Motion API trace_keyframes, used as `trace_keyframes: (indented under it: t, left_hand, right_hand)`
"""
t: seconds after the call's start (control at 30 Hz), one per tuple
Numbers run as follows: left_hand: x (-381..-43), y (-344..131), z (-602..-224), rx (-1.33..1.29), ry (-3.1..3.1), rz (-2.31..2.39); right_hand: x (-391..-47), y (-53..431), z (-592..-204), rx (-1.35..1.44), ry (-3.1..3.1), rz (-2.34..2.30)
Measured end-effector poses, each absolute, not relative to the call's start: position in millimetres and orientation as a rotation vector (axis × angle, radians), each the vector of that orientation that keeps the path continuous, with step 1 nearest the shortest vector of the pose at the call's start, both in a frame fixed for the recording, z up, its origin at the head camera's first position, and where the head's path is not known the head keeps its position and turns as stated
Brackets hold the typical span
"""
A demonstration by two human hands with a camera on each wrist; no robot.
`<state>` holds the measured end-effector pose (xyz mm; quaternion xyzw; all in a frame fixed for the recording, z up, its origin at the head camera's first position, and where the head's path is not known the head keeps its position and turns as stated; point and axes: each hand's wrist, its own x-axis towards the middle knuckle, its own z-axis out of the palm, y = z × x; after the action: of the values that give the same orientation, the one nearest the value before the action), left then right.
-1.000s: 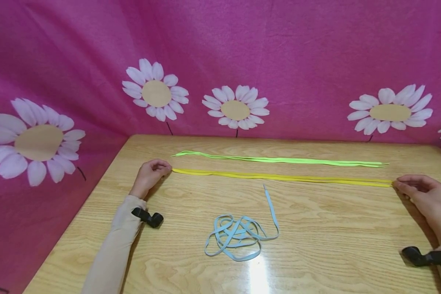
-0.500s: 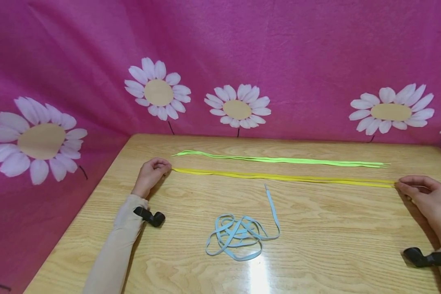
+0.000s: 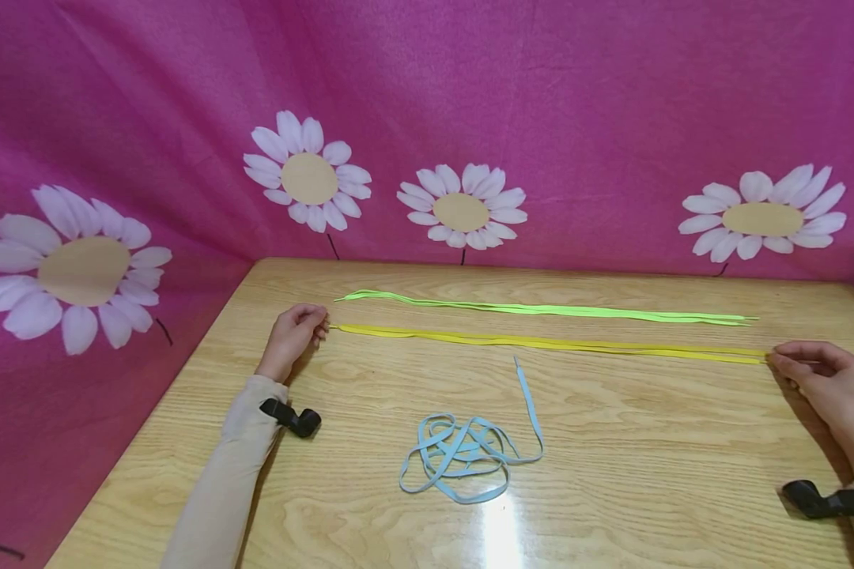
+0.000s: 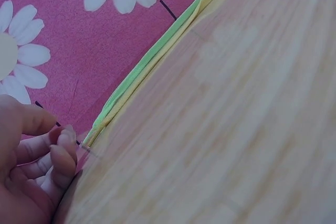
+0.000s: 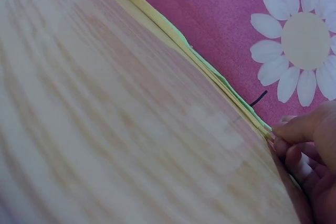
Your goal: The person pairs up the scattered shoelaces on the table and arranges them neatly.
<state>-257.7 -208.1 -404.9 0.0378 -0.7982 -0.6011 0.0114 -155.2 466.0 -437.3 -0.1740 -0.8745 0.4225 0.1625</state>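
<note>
A yellow shoelace (image 3: 541,342), doubled into two strands, lies stretched straight across the wooden table. My left hand (image 3: 292,336) is at its left end, fingers loosely bent. The lace's left tip shows just beyond the fingertips, apart from them in the head view. At the other end my right hand (image 3: 829,387) pinches the lace's tip between thumb and index finger; the fingers partly hide that tip. Behind it, roughly parallel, runs a lime green shoelace (image 3: 541,309), also straight and doubled. Nearer the front, a light blue shoelace (image 3: 459,458) lies in a loose tangle, one end sticking out towards the back.
The wooden table (image 3: 648,474) meets a magenta cloth (image 3: 576,95) printed with white daisies at its back and left edges. Each wrist wears a black camera mount, such as the left camera mount (image 3: 292,417).
My left hand has let go of the yellow shoelace and drawn slightly left, uncovering its tip. My right hand stays at the other end. The laces keep their places on the table.
</note>
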Motion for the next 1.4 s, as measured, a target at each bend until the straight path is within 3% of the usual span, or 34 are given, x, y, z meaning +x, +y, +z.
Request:
trace_keyframes:
  t: [0.33, 0.53, 0.7, 0.93, 1.07, 1.2, 1.4]
  left_hand:
    - [-256, -211, -405, 0.200, -2.458, -1.900]
    - [-251, -209, -401, 0.130, -2.580, -1.839]
    - [-242, -204, -394, -0.060, -2.760, -1.713]
    - [-208, -178, -368, -0.961, -3.217, -1.145]
    - [-184, -144, -354, -1.192, -3.303, -0.946]
    - [-165, -116, -351, -1.320, -3.324, -0.850]
    - [-149, -100, -355, -1.382, -3.317, -0.719]
  right_hand:
    - [-155, 463, -435, -0.509, -2.522, 1.167]
    - [-155, 454, -415, -0.438, -2.300, 1.429]
    - [-152, 412, -401, -0.016, -2.487, 1.261]
    - [-152, 326, -380, 0.843, -2.747, 0.856]
    - [-143, 275, -374, 1.191, -2.716, 0.778]
    - [-131, 238, -372, 1.371, -2.747, 0.708]
    - [-121, 219, -370, 1.407, -2.846, 0.637]
